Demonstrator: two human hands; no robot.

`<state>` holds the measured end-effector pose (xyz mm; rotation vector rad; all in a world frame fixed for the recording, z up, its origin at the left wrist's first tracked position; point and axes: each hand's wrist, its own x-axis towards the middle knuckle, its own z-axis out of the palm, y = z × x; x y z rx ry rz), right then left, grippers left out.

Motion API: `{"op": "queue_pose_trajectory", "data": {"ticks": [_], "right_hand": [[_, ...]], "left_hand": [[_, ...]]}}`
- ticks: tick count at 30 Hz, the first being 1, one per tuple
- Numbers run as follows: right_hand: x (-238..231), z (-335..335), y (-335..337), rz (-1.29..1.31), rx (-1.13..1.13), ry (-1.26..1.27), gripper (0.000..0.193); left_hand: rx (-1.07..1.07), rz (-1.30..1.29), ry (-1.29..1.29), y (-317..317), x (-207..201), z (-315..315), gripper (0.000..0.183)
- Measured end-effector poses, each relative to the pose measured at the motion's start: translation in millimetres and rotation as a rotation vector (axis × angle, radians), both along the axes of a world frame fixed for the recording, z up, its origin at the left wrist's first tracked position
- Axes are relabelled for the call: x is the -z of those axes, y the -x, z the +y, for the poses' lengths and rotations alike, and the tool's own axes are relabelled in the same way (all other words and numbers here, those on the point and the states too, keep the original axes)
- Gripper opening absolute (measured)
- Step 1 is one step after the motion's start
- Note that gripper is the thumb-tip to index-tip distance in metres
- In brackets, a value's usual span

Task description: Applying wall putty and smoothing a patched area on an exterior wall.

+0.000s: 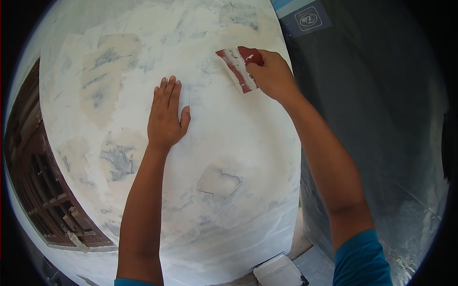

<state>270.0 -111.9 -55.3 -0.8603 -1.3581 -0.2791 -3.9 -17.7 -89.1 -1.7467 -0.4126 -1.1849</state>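
In front of me stands a white wall (229, 124) with grey and cream patches of filler across it. My left hand (165, 112) lies flat against it, fingers together and stretched upward, thumb apart. To its upper right, my right hand (274, 74) grips a thin dark red putty scraper (244, 83) between thumb and fingers. A broad streak of white filler runs across the scraper's face, and its lower left edge is close to the wall. Whether that edge touches the surface, I cannot tell. Below the hands, a raised squarish patch (219, 183) shows a rough outline.
At the left is a brown wooden window frame (52, 190) with panes. A dark sheet (377, 124) covers the right side, beside the wall's edge. Low down, a white-smeared tray (280, 270) lies near grey flooring. A blue and grey printed panel (307, 20) sits at upper right.
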Motion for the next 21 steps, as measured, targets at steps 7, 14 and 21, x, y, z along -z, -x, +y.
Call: {"op": "queue_pose_trajectory", "data": {"ticks": [7, 14, 21], "right_hand": [[0.9, 18.1, 43.4, -0.506, 0.545, -0.207, 0.025], [122.2, 65.2, 68.8, -0.860, 0.785, -0.259, 0.051], [61.0, 9.2, 51.2, -0.570, 0.474, -0.293, 0.018]], "left_hand": [[0.028, -0.058, 0.002, 2.8, 1.4, 0.7, 0.057], [0.048, -0.039, -0.019, 3.0, 0.0, -1.4, 0.060], [-0.020, -0.053, 0.024, 6.9, 4.5, 2.2, 0.062]]}}
